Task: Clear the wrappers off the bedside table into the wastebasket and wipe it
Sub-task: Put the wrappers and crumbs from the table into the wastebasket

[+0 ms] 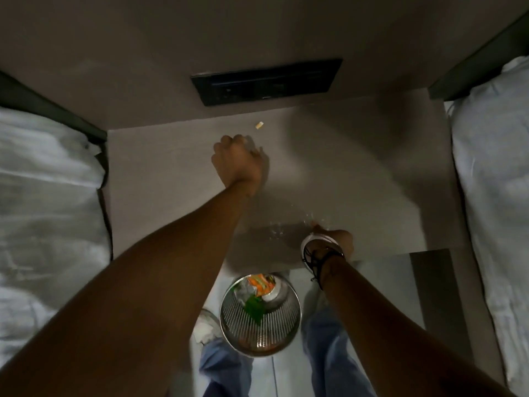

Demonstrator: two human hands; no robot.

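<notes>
The wrappers [259,285], orange, green and white, already lie inside the wire-mesh wastebasket [260,333], which stands on the floor just below the near edge of the worktop [160,179], between the person's feet. What is left on the worktop is small: one pale scrap [259,125] far back near the wall, and a scatter of tiny glinting crumbs or droplets [276,227] close to the near edge.

The left hand [237,159] rests mid-worktop, clenched around something pale that peeks out by the fingers, likely a cloth or tissue, though too little shows to be sure. The right hand [335,242] sits at the near edge beside the crumbs, fingers curled; I cannot tell whether it grasps anything. A band and dark cords wrap its wrist.

A dark switch panel [267,81] is set into the wall behind, and beds with white linen flank the worktop on the left [43,196] and the right [495,181].

Judging from this, wiping is under way. The risks: a sweep towards the near edge could push crumbs past the basket's rim onto the floor, since the basket sits partly under the worktop; a sideways stroke could flick bits onto the bedding; and the far scrap could be missed.
</notes>
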